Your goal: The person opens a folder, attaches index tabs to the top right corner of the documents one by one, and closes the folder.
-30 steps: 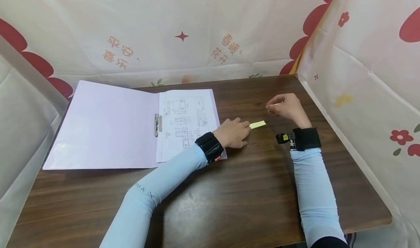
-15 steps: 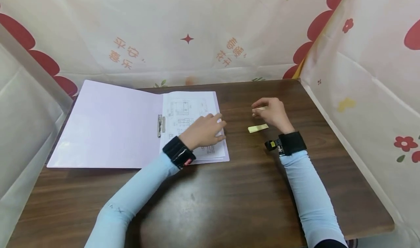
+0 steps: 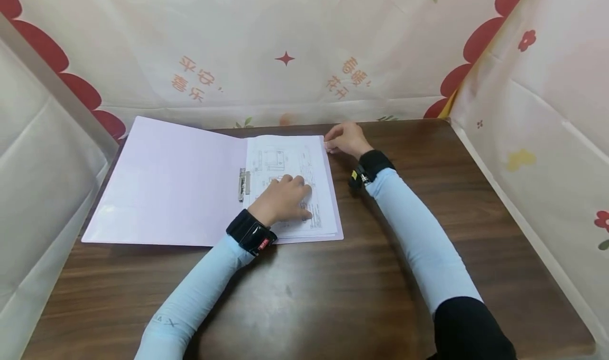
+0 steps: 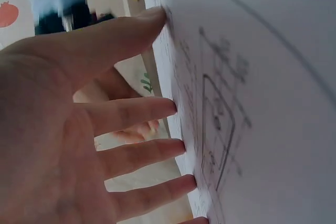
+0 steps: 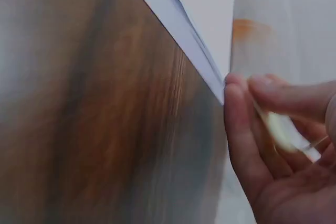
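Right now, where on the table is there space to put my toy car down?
The brown table is bare right of the right sleeve, up to the flowered wall. It is also bare along the near edge, below the purple folder and between the two sleeves. The far middle is crowded: the left hand presses the paper, and the right hand pinches something pale at its corner.

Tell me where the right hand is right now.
In the head view the right hand is at the far right corner of the sheets in the open folder, pinching a small pale strip, while the left hand presses on the drawings.
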`<state>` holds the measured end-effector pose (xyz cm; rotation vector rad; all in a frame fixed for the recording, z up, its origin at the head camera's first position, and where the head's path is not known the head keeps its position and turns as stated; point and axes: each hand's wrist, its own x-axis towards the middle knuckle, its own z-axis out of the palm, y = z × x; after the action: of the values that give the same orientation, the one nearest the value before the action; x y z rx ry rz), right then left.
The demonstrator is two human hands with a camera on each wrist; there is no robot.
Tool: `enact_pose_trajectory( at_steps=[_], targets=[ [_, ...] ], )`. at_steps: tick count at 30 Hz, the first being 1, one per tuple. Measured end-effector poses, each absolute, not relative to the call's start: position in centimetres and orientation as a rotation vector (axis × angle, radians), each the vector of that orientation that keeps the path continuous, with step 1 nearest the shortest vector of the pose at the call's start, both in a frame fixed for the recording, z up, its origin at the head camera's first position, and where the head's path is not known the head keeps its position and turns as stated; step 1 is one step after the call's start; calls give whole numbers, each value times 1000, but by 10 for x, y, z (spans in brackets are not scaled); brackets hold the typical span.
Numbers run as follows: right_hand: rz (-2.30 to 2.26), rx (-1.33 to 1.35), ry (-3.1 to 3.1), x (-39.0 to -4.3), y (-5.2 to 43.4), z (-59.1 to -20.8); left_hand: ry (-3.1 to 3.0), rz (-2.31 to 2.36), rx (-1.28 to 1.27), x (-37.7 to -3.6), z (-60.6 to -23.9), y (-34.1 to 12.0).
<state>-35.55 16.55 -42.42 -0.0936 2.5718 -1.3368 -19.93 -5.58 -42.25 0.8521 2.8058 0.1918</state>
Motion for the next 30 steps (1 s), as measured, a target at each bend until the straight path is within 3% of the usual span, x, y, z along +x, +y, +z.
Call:
enact_pose_trajectory(
  at_steps=[18,30],
  targets=[
    [-1306,72,2491,-397,124,-439,2777,172,799,-200,-422,-53],
    [-1190,230,2606,-402,119,-444,2780,198,790,-201,-424,-55]
  ],
)
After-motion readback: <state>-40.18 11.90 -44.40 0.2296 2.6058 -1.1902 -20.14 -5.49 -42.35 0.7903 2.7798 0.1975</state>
